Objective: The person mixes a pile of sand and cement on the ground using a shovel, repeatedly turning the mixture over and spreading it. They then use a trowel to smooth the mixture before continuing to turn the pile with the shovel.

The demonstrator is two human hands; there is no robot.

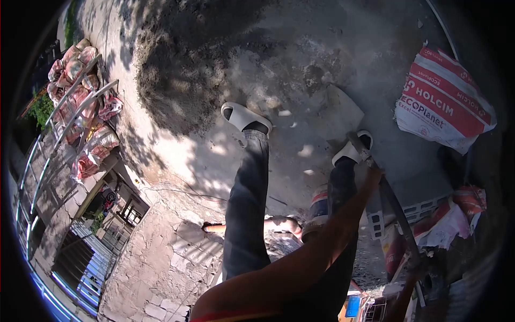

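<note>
My left hand (374, 174) is closed round the shaft of a shovel (397, 206), low down near the blade. Further back, in deep shadow at the lower right, my right hand (422, 268) is closed on the upper part of the handle. The flat grey blade (343, 111) rests on the concrete floor (300, 172), at the edge of a patch of dark, loose material (188, 80). One white slipper (247, 118) stands beside that pile; the other (354, 147) is just behind the blade, partly covered by the shaft.
A red and white cement bag (445, 102) lies at the right. Hollow blocks (410, 213) and crumpled bags (450, 222) are below it. A bucket (317, 206) stands behind my leg. Stacked sacks (80, 80) and a metal railing (52, 153) are at the left.
</note>
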